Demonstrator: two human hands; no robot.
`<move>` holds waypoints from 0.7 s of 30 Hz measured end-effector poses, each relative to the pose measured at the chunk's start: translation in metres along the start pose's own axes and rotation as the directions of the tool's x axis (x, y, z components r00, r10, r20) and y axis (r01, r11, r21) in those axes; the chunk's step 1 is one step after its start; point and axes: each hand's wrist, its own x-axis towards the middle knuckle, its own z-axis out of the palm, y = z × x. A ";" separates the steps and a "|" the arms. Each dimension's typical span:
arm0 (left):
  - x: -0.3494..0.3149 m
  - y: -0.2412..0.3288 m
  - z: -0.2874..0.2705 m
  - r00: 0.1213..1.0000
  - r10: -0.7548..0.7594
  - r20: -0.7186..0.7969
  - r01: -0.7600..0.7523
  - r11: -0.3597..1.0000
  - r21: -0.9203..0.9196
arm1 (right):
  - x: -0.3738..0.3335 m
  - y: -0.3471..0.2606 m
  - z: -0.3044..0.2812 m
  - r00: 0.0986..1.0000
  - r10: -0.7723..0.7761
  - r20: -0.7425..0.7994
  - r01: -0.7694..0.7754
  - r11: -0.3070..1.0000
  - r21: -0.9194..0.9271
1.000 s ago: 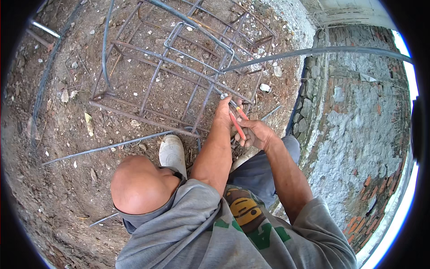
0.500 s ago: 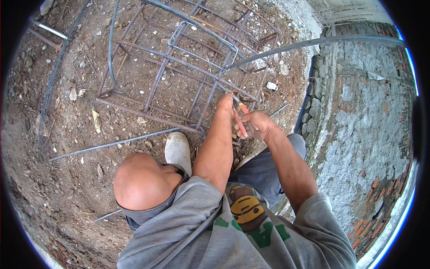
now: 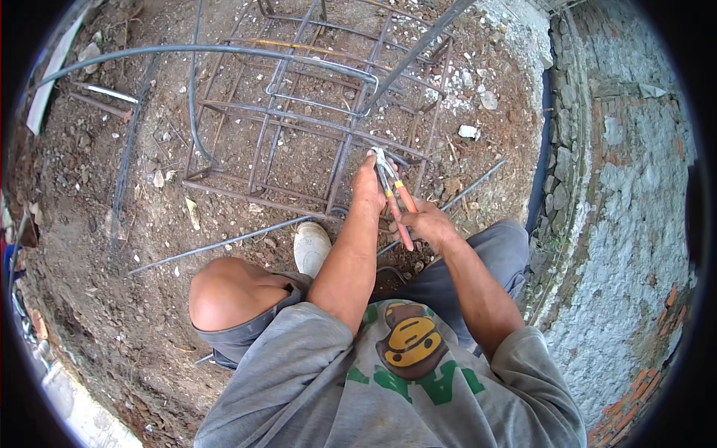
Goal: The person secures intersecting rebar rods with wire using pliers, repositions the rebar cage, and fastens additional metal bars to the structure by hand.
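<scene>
A pair of pincers (image 3: 386,176) with a grey metal head and red-orange handles banded in yellow lies between my hands, its handles slightly apart. My right hand (image 3: 427,226) is closed around the handles. Beside the pincers' head, my left hand (image 3: 365,184) has its fingers curled closed; what they hold is hidden. Both hands are at the near edge of a rusty rebar cage (image 3: 287,116), where its bars cross. A thin bent rebar stirrup (image 3: 310,99) lies on the cage. The pincers' jaws are next to a bar; I cannot tell whether they grip anything.
A long grey bar (image 3: 216,49) arches over the cage, and another bar (image 3: 422,51) slants up from it. A loose rod (image 3: 224,243) lies on the soil before my boot (image 3: 311,248). A rough plastered brick wall (image 3: 612,216) rises at the right, beside stacked stones (image 3: 562,157).
The pincers have turned so that their head and both handles now show. My right hand sits slightly lower. The view has shifted, and the long bars above the cage appear in different positions.
</scene>
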 end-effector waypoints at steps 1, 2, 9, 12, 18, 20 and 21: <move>-0.002 0.000 0.000 1.000 0.017 0.020 -0.017 1.000 0.013 | -0.001 0.005 -0.005 0.999 -0.043 0.033 0.042 0.999 0.033; -0.006 0.000 0.002 0.999 0.038 0.027 -0.039 0.998 0.050 | -0.002 0.010 -0.009 0.995 -0.078 0.054 0.075 0.995 0.060; -0.046 -0.008 0.022 0.985 0.174 -0.007 -0.159 0.916 0.369 | -0.025 0.029 -0.021 0.968 -0.250 -0.015 0.239 0.942 -0.236; -0.058 -0.018 0.032 0.965 0.256 -0.053 -0.202 0.859 0.471 | -0.037 0.031 -0.022 0.966 -0.246 -0.074 0.214 0.930 -0.300; -0.077 -0.019 0.059 0.949 0.311 -0.055 -0.223 0.782 0.582 | -0.052 0.038 -0.031 0.887 -0.438 -0.147 0.347 0.842 -0.413; -0.084 -0.016 0.065 0.957 0.291 -0.013 -0.205 0.704 0.680 | -0.056 0.039 -0.035 0.880 -0.454 -0.138 0.366 0.835 -0.412; -0.087 -0.014 0.068 0.952 0.305 -0.004 -0.218 0.690 0.691 | -0.058 0.039 -0.036 0.882 -0.451 -0.135 0.364 0.836 -0.412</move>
